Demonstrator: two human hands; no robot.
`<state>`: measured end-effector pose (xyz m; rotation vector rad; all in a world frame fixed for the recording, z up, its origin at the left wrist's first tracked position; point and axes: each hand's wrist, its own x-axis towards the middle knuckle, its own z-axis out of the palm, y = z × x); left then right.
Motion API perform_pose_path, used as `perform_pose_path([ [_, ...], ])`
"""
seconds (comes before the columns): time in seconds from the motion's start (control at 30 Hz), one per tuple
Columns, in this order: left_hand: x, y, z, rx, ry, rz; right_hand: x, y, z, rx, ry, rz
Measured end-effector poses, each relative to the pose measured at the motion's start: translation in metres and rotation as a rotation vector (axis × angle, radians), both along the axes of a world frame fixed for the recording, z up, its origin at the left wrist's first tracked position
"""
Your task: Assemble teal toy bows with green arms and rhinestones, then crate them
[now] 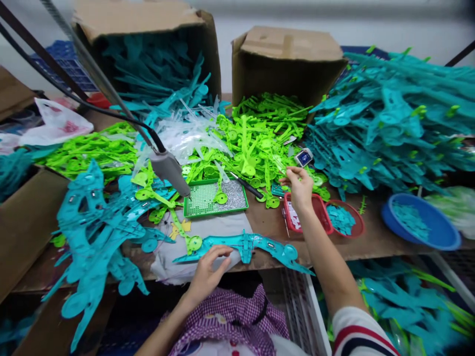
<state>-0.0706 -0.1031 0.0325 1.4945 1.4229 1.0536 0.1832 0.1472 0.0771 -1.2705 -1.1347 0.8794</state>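
A long teal plastic bow-shaped part point(222, 241) lies across a grey cloth at the table's front edge. My left hand point(210, 271) rests against its near edge, thumb and fingers apart. My right hand point(300, 189) is raised over a red container point(319, 205), beside the heap of lime-green plastic parts point(256, 148). Its fingertips are pinched together; whatever they hold is too small to make out. Behind the teal part sits a green tray point(196, 215) with small silvery pieces, and a lime-green part lies across it. A grey power screwdriver point(168, 170) hangs over the tray's left side.
Cardboard boxes point(287, 44) stand at the back. Teal parts are piled at right point(389, 118) and left point(92, 212). A red bowl point(359, 225) and a blue basin point(441, 237) hold small teal pieces. A black-handled tool point(252, 190) lies by the tray.
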Motion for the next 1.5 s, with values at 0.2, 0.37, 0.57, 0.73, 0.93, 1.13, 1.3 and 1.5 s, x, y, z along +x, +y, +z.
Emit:
perform_pose_path([
  [0.2,0.010,-0.005,0.000,0.009,-0.024,-0.023,-0.009,-0.065,0.004,0.061,0.081,0.001],
  [0.37,0.011,-0.014,-0.005,0.023,-0.031,-0.004,-0.025,-0.096,0.004,0.035,0.119,0.044],
  [0.57,0.019,-0.021,-0.018,-0.015,-0.042,0.085,-0.097,-0.110,0.033,0.077,0.233,0.015],
  [0.73,0.009,-0.041,-0.006,0.279,0.261,0.205,-0.078,-0.137,0.039,-0.001,0.173,0.239],
  [0.93,-0.018,-0.048,-0.003,0.503,0.519,0.095,0.014,-0.207,0.017,-0.355,-0.035,0.763],
  [1.13,-0.011,-0.036,0.007,0.295,0.120,0.008,0.032,-0.228,0.009,-0.445,0.036,0.766],
  [1.3,-0.003,-0.030,0.019,-0.216,-0.058,-0.174,0.035,-0.219,0.009,-0.528,0.058,0.957],
  [1.5,-0.006,-0.049,-0.002,-0.340,-0.158,0.088,0.078,-0.197,-0.038,-0.470,0.123,0.105],
])
